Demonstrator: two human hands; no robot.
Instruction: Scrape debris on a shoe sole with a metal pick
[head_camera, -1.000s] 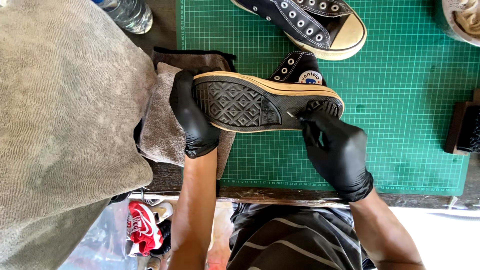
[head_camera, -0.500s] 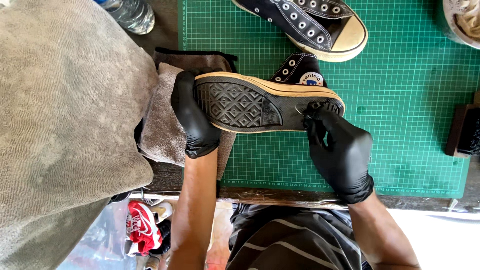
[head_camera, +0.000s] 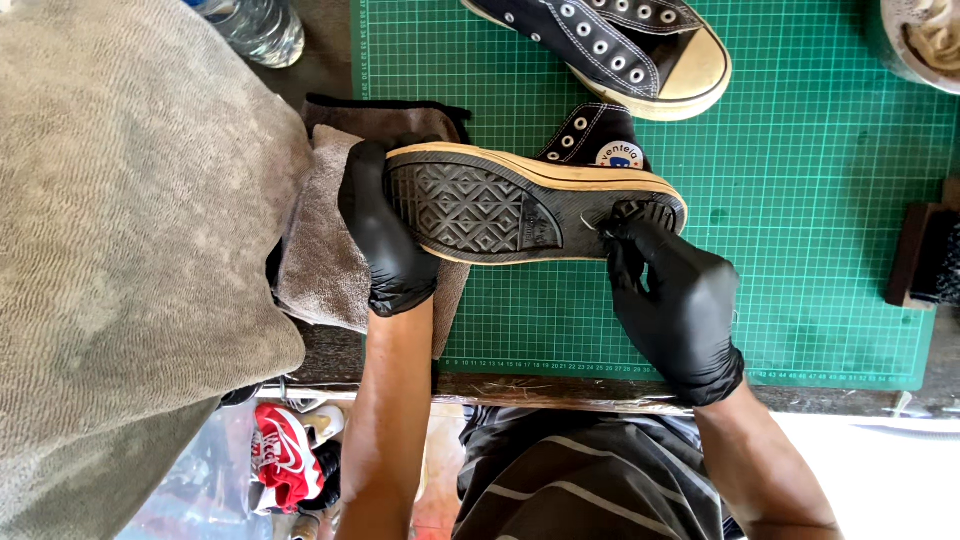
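The black-gloved right hand (head_camera: 672, 300) has crept a little left along the toe end of the upturned black canvas sneaker's dark diamond-tread rubber sole (head_camera: 500, 208), its fingertips (head_camera: 612, 232) now pinching at the tread there.

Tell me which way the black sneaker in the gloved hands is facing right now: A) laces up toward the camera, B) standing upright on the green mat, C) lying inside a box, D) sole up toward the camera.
D: the patterned tread of the black sneaker faces the camera, with the left hand gripping one end and the right hand picking at the sole near the other end.
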